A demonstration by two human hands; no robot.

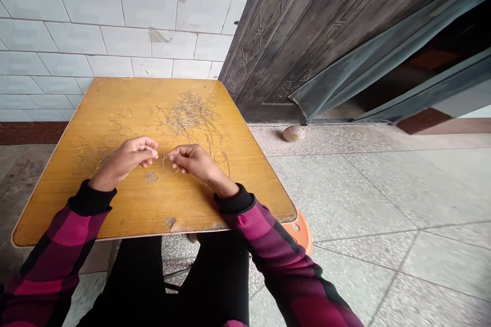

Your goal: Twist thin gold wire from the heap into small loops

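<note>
Over the middle of the wooden table, my right hand (194, 162) pinches a thin wire (164, 162), which curves down in a loop below the fingertips. My left hand (134, 157) faces it a short gap away, thumb and forefinger pressed together. A fine bright line at those fingertips looks like wire too, though most of it is hidden by the fingers. Beyond both hands lies a tangled heap of thin bent wires (192, 112). More curled wires (86, 157) lie to the left, partly behind my left hand. One looped wire (221, 157) rests right of my right hand.
The yellow-brown table (230, 204) stands against a white tiled wall (88, 2). An orange plastic stool (303, 232) shows under its right corner. A roundish stone-like object (293, 134) sits on the floor by a dark carved door (268, 46) with a greyish curtain (345, 71).
</note>
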